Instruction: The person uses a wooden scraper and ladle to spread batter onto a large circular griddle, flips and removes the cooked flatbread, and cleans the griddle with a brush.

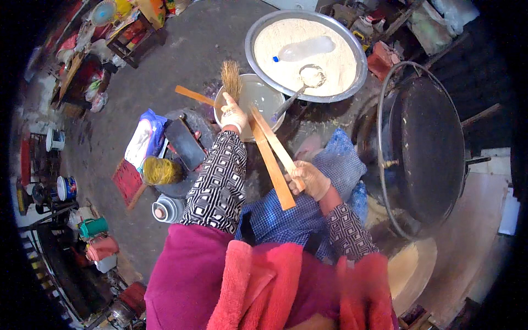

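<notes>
My left hand [233, 113], in a thin pale glove, grips a straw brush [231, 79] with its bristles pointing away from me. It is over a round basin [282, 123] of cloudy liquid. A flat wooden strip [194, 95] juts out to the left beside this hand; whether the hand also holds it I cannot tell. My right hand [313, 178], gloved too, holds a pale wooden strip [277, 139] slanting toward the basin. A second, wider wooden strip [270, 169] lies alongside, near the right fingertips; its far end meets the first strip over the basin.
Beyond stands a wide metal bowl [248, 45] of pale batter or flour, holding a plastic bottle [307, 48] and a ladle [295, 99]. A large dark round pan [429, 148] stands at right. A phone [185, 142], yellow-filled jar [161, 170] and blue-white packet [144, 138] are left.
</notes>
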Demonstrator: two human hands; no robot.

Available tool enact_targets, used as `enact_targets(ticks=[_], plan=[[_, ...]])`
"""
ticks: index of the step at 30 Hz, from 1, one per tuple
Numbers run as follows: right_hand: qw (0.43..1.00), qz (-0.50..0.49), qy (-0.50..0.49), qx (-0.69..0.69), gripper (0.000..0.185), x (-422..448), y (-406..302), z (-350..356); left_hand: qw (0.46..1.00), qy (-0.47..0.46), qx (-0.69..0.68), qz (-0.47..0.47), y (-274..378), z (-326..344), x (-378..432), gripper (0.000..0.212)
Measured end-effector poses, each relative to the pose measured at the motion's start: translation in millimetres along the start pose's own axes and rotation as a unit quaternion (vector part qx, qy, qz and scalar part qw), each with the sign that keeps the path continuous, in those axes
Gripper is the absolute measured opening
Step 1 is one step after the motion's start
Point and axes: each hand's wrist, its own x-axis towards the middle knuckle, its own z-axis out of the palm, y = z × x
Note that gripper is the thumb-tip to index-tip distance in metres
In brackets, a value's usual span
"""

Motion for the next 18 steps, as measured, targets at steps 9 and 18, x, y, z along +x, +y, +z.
enact_targets(ticks=[9,18], plan=[[0.996,0.007,0.045,-0.074,0.024,46,-40,20,0.936,-0.168,-0.112,0.289,-58,-23,-159,0.084],[0.691,-0.016,0.158,-0.706,0.025,-19,-83,115,0.972,-0.08,-0.071,0.207,-54,-18,-117,0.079]])
